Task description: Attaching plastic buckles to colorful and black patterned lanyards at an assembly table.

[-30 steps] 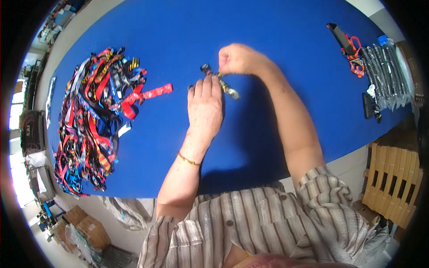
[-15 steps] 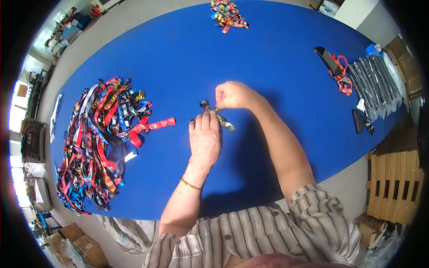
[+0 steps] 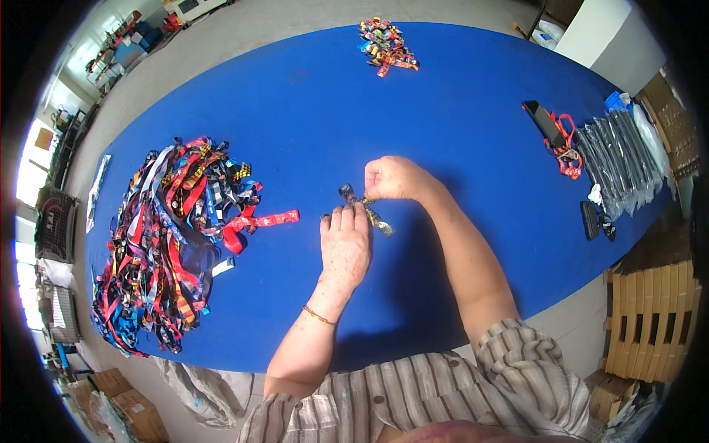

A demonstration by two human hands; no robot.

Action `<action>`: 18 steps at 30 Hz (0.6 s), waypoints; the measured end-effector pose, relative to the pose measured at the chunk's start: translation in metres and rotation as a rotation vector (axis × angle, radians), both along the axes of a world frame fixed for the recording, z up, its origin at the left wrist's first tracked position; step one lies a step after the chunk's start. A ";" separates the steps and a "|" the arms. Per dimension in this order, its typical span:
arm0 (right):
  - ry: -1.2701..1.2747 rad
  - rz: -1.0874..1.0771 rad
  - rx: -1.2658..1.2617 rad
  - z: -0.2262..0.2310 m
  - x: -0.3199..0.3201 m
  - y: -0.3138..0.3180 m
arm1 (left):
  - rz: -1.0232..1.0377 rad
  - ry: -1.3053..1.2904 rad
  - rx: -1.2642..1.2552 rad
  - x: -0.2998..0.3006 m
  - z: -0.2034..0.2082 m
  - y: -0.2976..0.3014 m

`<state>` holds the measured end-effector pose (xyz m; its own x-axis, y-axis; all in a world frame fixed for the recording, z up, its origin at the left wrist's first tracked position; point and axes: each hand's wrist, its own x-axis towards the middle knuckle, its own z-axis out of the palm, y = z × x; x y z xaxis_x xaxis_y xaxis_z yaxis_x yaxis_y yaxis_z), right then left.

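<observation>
A short dark patterned fabric strap with yellowish patches lies on the blue table, partly covered by my fingers. My left hand, its fingers stretched out side by side, presses flat on the strap; its thumb is hidden. Just beyond and to the right, my right hand is closed in a pinch at a thin yellowish part of the same strap. To the left, a big heap of multicoloured printed straps spreads over the table. One red strap sticks out of it toward my left hand.
A smaller heap of colourful straps sits at the table's far edge. At the right lie a black phone, an orange-red strap, a row of plastic-wrapped dark packs and a small black object. Cardboard stands beside the table.
The whole view has shifted, so the table and everything on it appear lower. Both hands keep nearly the same places on the strap.
</observation>
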<state>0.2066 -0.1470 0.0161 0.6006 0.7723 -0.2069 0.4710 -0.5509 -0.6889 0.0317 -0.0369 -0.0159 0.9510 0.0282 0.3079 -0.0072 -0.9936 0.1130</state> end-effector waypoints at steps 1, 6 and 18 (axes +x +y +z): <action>-0.003 0.001 0.000 0.000 0.000 0.000 | -0.005 0.000 0.003 0.000 0.000 0.000; -0.002 -0.008 -0.008 -0.003 0.001 0.002 | -0.016 -0.004 0.006 0.000 0.002 0.001; -0.014 0.007 0.040 -0.003 -0.004 0.000 | -0.018 -0.034 0.012 -0.003 0.002 -0.002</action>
<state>0.2026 -0.1469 0.0130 0.5981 0.7838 -0.1674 0.4846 -0.5200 -0.7034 0.0290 -0.0386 -0.0136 0.9402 0.0075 0.3406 -0.0286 -0.9945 0.1008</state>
